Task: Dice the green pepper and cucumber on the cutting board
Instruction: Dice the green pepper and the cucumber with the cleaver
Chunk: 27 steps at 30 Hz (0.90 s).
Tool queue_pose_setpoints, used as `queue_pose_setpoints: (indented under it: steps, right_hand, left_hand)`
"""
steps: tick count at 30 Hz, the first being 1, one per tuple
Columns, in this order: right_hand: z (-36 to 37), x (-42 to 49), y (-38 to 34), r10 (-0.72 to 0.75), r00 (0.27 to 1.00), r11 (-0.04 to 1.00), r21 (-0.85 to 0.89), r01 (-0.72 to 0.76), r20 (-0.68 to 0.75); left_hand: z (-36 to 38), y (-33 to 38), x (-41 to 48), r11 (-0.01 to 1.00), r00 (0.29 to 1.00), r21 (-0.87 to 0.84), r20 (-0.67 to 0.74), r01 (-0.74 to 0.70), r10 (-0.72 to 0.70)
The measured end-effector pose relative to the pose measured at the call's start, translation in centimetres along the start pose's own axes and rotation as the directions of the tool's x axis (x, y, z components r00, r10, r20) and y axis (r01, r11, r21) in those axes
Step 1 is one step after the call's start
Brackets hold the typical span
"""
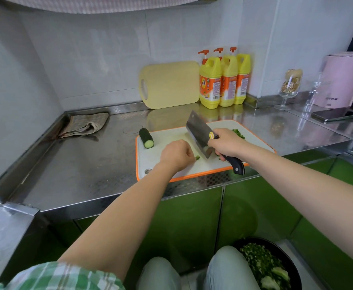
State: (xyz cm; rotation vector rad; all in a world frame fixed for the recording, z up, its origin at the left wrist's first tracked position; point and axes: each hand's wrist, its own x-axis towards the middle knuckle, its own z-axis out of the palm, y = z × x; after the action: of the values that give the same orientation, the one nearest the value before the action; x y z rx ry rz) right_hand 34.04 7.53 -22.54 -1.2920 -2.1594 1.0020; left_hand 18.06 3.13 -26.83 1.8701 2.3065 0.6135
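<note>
The board (pixel 150 162) is white with an orange rim and lies on a steel counter (pixel 87 164). On its far left corner sits a short cucumber (pixel 146 138) stub: dark green, bumpy skin, with a pale green cut face turned toward the person. At the board's far right, partly hidden behind the right hand (pixel 226 143), is a small pile (pixel 239 133) of chopped green pieces; whether they are pepper or cucumber cannot be told.

The right hand is clenched round the black handle of a cleaver (pixel 198 133), and the handle's end juts past the board's near edge. The broad blade is tilted, its heel low over the middle of the board and its front corner lifted toward the far side.

The left hand (pixel 176 154) rests on the board's middle with fingers curled under, knuckles facing the blade. A tiny green bit (pixel 197 157) shows just at its fingertips; whether the fingers hold it cannot be told.

Below the board's near right corner, a black bowl (pixel 292 266) holds chopped greens. Beyond the board's far edge, a yellow board (pixel 171 84) leans on the wall beside three yellow bottles (pixel 211 84).
</note>
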Motion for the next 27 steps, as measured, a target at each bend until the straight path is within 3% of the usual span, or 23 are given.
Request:
queue_pose_setpoints:
  steps: [9, 14, 20, 27]
  right_hand:
    - [0.8, -1.2, -1.9, -0.071, 0.995, 0.975, -0.203, 0.085, 0.073]
    - [1.8, -1.0, -2.5, 0.028, 0.992, 0.931, -0.365, 0.019, 0.125]
    - [3.5, 0.5, -2.1, 0.042, 0.999, 0.945, -0.324, -0.035, 0.015]
    - [2.4, -0.1, -2.7, 0.013, 0.999, 0.958, -0.286, 0.001, 0.047]
  left_hand:
    - [0.4, -1.2, -0.2, 0.999, 0.991, -0.047, -0.131, 0.015, -0.021]
    - [0.8, -1.0, -0.1, 0.999, 0.992, -0.039, -0.128, 0.000, -0.004]
    - [0.9, -1.5, -0.3, 0.999, 0.989, -0.051, -0.149, -0.013, 0.006]
    - [1.1, -1.7, -0.2, 0.997, 0.984, -0.071, -0.173, 0.027, -0.039]
